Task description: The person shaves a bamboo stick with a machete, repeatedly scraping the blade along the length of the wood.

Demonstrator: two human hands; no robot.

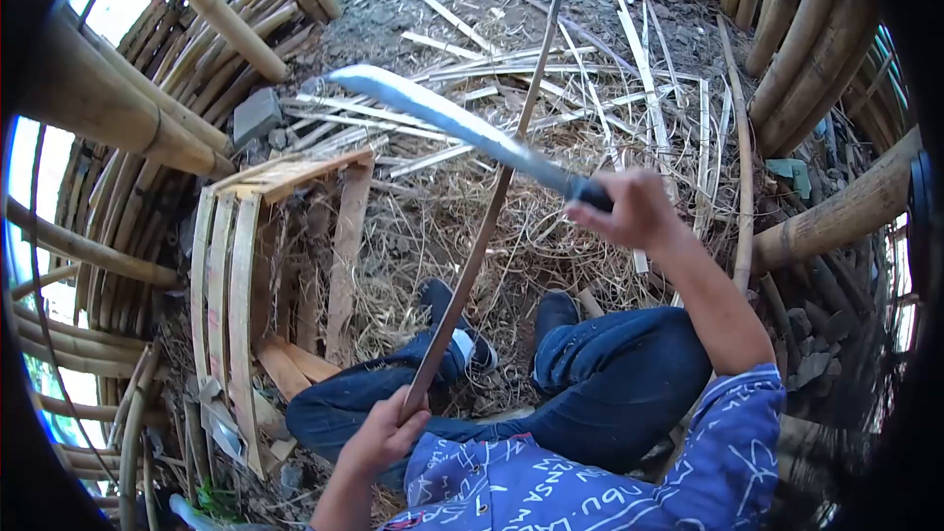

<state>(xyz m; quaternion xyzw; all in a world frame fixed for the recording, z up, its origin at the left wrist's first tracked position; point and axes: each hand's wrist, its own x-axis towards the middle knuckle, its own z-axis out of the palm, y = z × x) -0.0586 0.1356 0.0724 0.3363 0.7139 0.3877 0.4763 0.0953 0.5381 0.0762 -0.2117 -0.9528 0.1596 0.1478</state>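
Note:
My right hand [637, 208] is closed around the dark handle of a machete [442, 118], raised in front of me. Its long, curved blade points to the upper left and overlaps a long bamboo strip [484, 236] in this view. Down by my lap, my left hand [385, 436] grips the lower end of that strip. From there the strip slants up and away past my knees, its far end beyond the top of the view.
A wooden crate [226, 285] stands left of my legs, a grey block [258, 116] behind it. Split bamboo strips [644, 79] and shavings [531, 226] litter the ground ahead. Thick bamboo poles [836, 202] lean in on both sides.

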